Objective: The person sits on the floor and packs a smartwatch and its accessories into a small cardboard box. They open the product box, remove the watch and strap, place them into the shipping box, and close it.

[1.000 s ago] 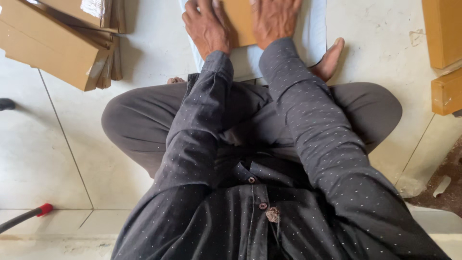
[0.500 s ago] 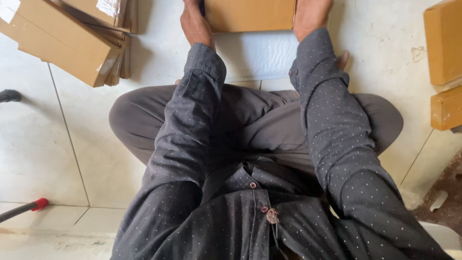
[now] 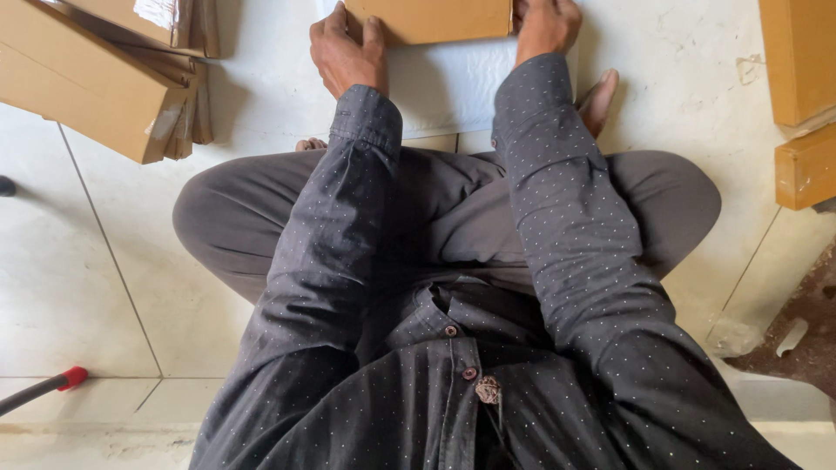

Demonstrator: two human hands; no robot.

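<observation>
left hand (image 3: 347,54) and right hand (image 3: 546,26) each clamp an end of the cardboard box (image 3: 427,19), grip closed, pinning it square on the white sheet (image 3: 453,87) on the floor (image 3: 104,287).

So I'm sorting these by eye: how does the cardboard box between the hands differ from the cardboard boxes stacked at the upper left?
The box between the hands lies alone, square to the person, on a white sheet; the stacked boxes are piled and angled on the tiled floor. The left hand and right hand touch only the first. Both are plain brown cardboard.
</observation>
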